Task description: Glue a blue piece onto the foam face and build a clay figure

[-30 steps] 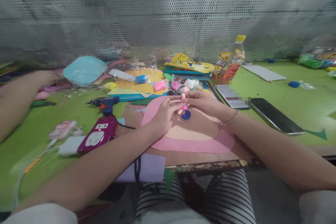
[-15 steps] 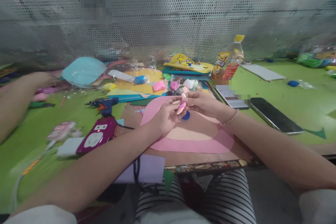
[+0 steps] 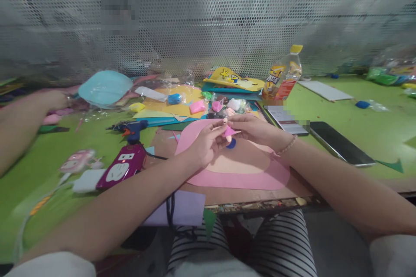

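A small pink and peach clay figure (image 3: 229,132) is held between my two hands above the pink and peach paper cutout (image 3: 240,179). The fingertips of my left hand (image 3: 211,140) pinch it from the left. My right hand (image 3: 251,129) has its fingers closed on it from the right and partly hides it. Just beneath the figure, a blue clay lump (image 3: 231,143) rests on the cutout, partly covered by my fingers. Behind my hands are packets of pink clay (image 3: 197,107) and white clay (image 3: 234,104).
At left lie a glue gun (image 3: 131,129), a purple power strip (image 3: 122,166) and cables. Another person's arm (image 3: 29,117) reaches in there. A plastic bottle (image 3: 283,75) stands at the back right, near a phone (image 3: 339,143). Coloured sheets and a yellow decorated cutout (image 3: 232,78) lie behind.
The clay figure has turned in my fingers, so its pink part now faces me with a point sticking out to the right. My hands have stayed in nearly the same place.
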Available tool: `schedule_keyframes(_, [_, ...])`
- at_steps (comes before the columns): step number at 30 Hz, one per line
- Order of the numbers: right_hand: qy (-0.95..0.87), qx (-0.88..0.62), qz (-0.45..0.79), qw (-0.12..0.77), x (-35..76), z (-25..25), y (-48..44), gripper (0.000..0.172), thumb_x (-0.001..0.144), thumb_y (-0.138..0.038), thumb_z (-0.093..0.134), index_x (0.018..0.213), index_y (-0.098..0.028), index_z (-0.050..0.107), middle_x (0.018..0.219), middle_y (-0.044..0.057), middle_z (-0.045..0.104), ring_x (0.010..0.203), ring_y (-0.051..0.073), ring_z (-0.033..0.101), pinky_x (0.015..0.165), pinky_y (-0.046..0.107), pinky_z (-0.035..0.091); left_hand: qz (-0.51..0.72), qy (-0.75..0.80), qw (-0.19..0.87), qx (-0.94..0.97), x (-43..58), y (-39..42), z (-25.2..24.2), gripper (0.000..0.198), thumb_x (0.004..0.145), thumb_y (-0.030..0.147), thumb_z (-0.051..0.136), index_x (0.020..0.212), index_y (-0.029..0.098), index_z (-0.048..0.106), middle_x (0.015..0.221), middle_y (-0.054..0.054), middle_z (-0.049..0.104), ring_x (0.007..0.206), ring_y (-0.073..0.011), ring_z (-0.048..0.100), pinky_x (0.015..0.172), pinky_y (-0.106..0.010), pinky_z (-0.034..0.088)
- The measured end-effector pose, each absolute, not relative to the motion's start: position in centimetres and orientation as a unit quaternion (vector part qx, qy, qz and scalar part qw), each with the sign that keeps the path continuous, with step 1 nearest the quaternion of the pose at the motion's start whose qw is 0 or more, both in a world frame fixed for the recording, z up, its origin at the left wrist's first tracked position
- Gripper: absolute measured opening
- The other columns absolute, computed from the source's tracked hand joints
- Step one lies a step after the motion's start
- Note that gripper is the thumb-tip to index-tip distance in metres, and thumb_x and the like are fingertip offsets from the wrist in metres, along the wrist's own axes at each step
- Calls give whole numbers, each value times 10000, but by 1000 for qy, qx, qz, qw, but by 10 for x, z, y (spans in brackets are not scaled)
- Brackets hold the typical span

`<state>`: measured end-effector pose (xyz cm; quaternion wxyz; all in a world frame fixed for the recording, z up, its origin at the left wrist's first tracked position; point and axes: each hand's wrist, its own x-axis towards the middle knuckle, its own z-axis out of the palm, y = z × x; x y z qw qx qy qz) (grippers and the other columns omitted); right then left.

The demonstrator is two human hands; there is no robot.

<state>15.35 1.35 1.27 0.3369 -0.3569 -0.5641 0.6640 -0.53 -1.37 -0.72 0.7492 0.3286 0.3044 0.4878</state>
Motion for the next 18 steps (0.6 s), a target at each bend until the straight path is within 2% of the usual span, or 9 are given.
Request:
schedule_keyframes(2, [-584, -372, 620, 369, 154, 11, 16, 172, 752, -270, 655, 905, -191, 662, 857, 10, 642, 740, 89, 584, 682, 213, 490, 500, 301, 740, 334, -6, -13, -8, 166, 685, 188, 711, 819, 166, 616, 703, 24, 597, 603, -60, 566, 636, -211, 487])
schedule_keyframes(4, [-604, -374, 582, 396, 155, 9, 18, 156, 761, -306, 640, 858, -184, 656, 840, 12, 634, 747, 98, 579, 689, 227, 484, 516, 301, 728, 337, -7, -12, -8, 155, 667, 179, 718, 791, 168, 624, 735, 18, 619, 663, -70, 586, 676, -214, 486])
schedule_keyframes(7, [-625, -376, 548, 410, 157, 8, 20, 146, 768, -317, 610, 754, -174, 633, 793, 10, 620, 730, 105, 571, 693, 249, 474, 536, 300, 713, 338, -7, -12, -9, 140, 648, 165, 724, 741, 159, 620, 752, 16, 631, 696, -75, 595, 732, -234, 485])
schedule_keyframes(10, [-641, -401, 506, 415, 158, 8, 20, 127, 769, -297, 586, 749, -180, 629, 766, 4, 604, 717, 110, 562, 662, 253, 464, 557, 300, 700, 331, -6, -12, -10, 161, 634, 162, 732, 722, 150, 598, 745, 16, 632, 718, -79, 606, 788, -252, 485])
schedule_keyframes(16, [-656, -444, 476, 382, 157, 14, 18, 216, 773, -365, 590, 745, -156, 635, 726, 13, 595, 688, 109, 550, 673, 262, 464, 575, 318, 645, 391, -5, -9, -13, 244, 585, 191, 758, 703, 149, 548, 689, 27, 605, 654, -91, 588, 676, -245, 481])
schedule_keyframes(18, [-657, -447, 470, 385, 157, 16, 17, 196, 754, -346, 609, 748, -153, 643, 715, 10, 598, 670, 103, 547, 666, 258, 463, 579, 335, 627, 400, -5, -9, -14, 248, 574, 192, 761, 714, 151, 560, 693, 29, 601, 661, -90, 581, 698, -258, 481])
